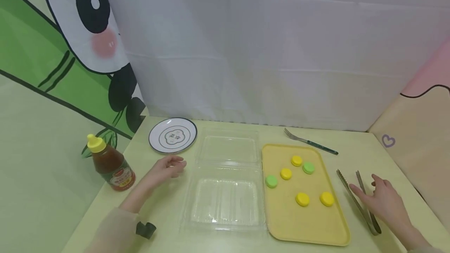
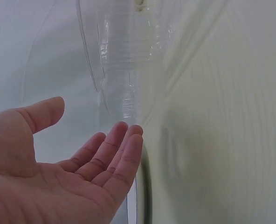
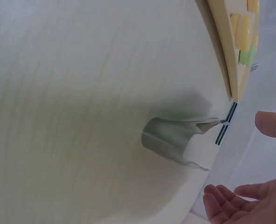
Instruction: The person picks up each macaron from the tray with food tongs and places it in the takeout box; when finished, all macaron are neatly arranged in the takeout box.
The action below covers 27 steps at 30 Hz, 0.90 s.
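My left hand point(image 1: 165, 171) hovers over the table between the plate and the clear plastic container point(image 1: 225, 198), fingers relaxed and holding nothing. In the left wrist view the palm point(image 2: 72, 182) faces up, with the see-through container point(image 2: 128, 51) beyond it. My right hand point(image 1: 384, 202) hangs over the metal tongs point(image 1: 372, 227), thumb and fingers spread apart. The right wrist view shows the tongs point(image 3: 166, 140) lying on the table, their arms apart, to the side of the fingers. Several yellow macarons point(image 1: 302, 199) and two green macarons point(image 1: 308, 168) lie on the yellow tray point(image 1: 309, 231).
A white plate point(image 1: 172, 136) with a dark rim stands at the back left. Beside it is a sauce bottle point(image 1: 116, 169) with a yellow cap. Behind the tray lies a fork point(image 1: 311, 143) with a dark green handle. White cloth point(image 1: 246, 50) hangs behind the table.
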Available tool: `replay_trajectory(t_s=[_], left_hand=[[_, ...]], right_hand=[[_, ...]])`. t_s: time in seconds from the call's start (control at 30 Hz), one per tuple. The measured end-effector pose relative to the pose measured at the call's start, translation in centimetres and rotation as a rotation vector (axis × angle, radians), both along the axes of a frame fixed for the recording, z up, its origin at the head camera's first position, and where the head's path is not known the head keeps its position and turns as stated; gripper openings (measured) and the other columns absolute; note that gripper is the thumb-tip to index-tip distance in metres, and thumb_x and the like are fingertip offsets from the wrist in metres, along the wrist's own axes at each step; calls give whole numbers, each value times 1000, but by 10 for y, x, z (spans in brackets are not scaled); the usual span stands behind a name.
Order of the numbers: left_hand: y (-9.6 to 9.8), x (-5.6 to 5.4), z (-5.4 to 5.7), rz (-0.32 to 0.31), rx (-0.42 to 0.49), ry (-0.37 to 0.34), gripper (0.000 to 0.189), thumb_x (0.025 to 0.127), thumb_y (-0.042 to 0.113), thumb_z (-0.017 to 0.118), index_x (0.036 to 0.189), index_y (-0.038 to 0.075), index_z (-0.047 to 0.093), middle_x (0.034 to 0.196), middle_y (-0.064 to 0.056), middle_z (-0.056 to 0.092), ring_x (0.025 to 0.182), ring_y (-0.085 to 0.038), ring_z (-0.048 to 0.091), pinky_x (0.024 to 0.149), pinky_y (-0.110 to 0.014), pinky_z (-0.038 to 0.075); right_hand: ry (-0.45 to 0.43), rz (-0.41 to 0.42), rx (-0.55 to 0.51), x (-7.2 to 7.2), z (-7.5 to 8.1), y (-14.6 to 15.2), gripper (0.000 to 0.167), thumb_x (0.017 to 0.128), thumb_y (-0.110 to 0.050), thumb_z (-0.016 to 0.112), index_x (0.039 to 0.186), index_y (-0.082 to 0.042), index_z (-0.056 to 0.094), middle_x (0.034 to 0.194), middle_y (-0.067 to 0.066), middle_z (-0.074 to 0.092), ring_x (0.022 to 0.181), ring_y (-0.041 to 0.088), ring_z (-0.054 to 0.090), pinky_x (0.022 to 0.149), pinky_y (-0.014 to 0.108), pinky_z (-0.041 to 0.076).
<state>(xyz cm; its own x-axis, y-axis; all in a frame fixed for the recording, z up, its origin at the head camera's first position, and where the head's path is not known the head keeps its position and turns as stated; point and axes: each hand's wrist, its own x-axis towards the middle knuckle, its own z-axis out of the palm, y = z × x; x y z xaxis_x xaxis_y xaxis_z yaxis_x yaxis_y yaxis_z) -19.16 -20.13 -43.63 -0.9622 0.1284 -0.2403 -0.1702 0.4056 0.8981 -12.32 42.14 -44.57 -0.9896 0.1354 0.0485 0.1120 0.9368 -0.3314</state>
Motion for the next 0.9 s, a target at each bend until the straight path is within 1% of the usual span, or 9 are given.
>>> replay_trajectory(t_s=[0.1,0.17,0.23,0.3,0.37,0.5,0.57,0.67,0.9], left_hand=[[3,0,-4,13,55,-40,50,99,28,63,132,-8,49,122,-19,63,110,-29,63,94,-40,51],[6,0,-7,15,82,-46,48,99,25,63,130,-9,50,119,-19,64,109,-29,64,94,-40,51],[9,1,-9,13,101,-46,46,99,23,63,128,-11,52,117,-19,65,109,-30,64,94,-41,51],[12,2,-11,6,124,-41,45,99,21,63,126,-13,52,116,-21,65,110,-32,63,95,-42,51],[15,3,-12,13,136,-43,42,99,19,62,125,-13,54,115,-21,66,109,-32,64,95,-42,50],[18,4,-13,26,132,-50,40,100,20,61,123,-13,55,114,-20,67,108,-31,64,96,-41,50],[19,5,-13,34,120,-60,40,100,22,61,123,-11,56,112,-18,68,105,-27,65,95,-40,50],[19,4,-14,28,108,-63,39,100,21,61,121,-11,58,110,-17,68,100,-24,65,93,-40,51],[21,5,-16,10,93,-63,30,99,17,62,115,-9,63,103,-14,68,91,-18,64,86,-35,53]], right_hand=[[-93,-11,-19,2,-5,5,96,96,-57,56,131,29,31,115,47,46,96,56,53,77,65,43],[-149,-14,-32,2,-10,7,98,96,-58,54,129,31,29,112,47,47,98,58,52,79,66,43],[-187,-18,-42,2,-14,9,99,96,-59,53,127,32,29,107,45,50,97,56,53,78,64,45],[-207,-25,-48,1,-18,9,99,95,-59,53,125,32,31,103,42,53,95,53,56,77,61,47],[-227,-31,-55,1,-21,9,100,95,-61,53,124,32,32,98,38,56,92,49,58,74,57,49],[-240,-24,-50,1,-26,9,97,94,-61,54,120,31,37,95,37,58,87,46,60,70,53,50],[-241,-13,-45,0,-28,9,95,94,-61,54,117,30,40,96,39,57,86,47,61,68,53,51],[-241,-3,-37,0,-31,9,94,94,-61,55,115,29,42,97,40,57,86,47,61,68,53,51],[-225,4,-38,1,-33,6,87,93,-58,59,109,27,46,89,32,60,80,39,62,63,48,50]])
